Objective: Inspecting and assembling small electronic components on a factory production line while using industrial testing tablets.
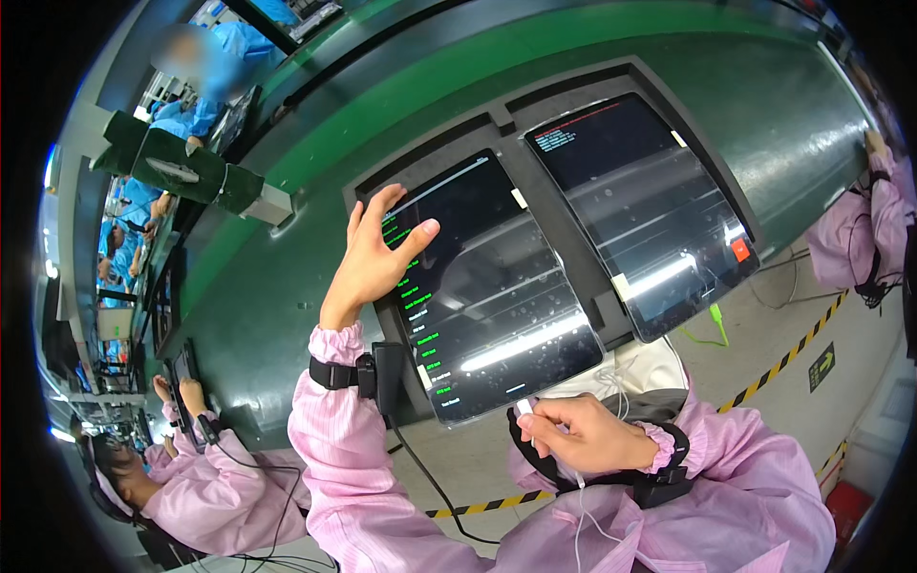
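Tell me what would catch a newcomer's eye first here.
Probably the left tablet and right tablet, side by side in a dark foam tray mid-picture. Next, the left hand, spread over the left tablet's left edge, and the right hand, pinching a white connector near that tablet's lower edge. A red square stands out near the right tablet's lower right corner.

The person wears a light pink cloth coat (726, 516) with thin lines and loose, wrinkly sleeves (339, 439). Soft, bunchy pink cuffs (336, 341) end by the bare left hand (373, 258) and bare right hand (592, 435). Both wrists have a black strap (331, 373) with a dark box (389, 375). A thin black cord (420, 460) hangs from the left one.
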Motion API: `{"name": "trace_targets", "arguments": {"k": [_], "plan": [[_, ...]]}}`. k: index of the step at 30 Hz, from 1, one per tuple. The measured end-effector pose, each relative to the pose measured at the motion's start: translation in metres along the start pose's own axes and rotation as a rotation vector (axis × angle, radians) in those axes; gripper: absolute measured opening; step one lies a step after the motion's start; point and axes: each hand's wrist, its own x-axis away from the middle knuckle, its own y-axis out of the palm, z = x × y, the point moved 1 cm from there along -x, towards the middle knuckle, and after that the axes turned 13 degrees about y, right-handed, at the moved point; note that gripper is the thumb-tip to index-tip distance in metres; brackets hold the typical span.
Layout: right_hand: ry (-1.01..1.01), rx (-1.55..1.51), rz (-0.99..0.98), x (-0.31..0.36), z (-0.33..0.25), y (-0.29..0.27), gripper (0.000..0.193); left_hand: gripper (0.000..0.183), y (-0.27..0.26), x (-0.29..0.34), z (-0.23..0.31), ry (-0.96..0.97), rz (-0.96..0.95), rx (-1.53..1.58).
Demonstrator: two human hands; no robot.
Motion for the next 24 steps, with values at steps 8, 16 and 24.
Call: {"name": "trace_targets", "arguments": {"k": [8, 16, 24], "plan": [[0.015, 0.165, -0.057, 0.0, -0.002, -0.01, 0.029, 0.095, -0.008, 0.007, 0.011, 0.018, -0.128, -0.061], [-0.117, 0.374, 0.046, 0.026, -0.006, -0.052, 0.024, 0.123, -0.017, 0.008, 0.013, 0.074, -0.308, -0.107], [-0.276, 0.406, -0.542, 0.051, 0.0, -0.067, 0.032, 0.097, -0.006, 0.027, 0.0, 0.15, 0.178, 0.542]]}}
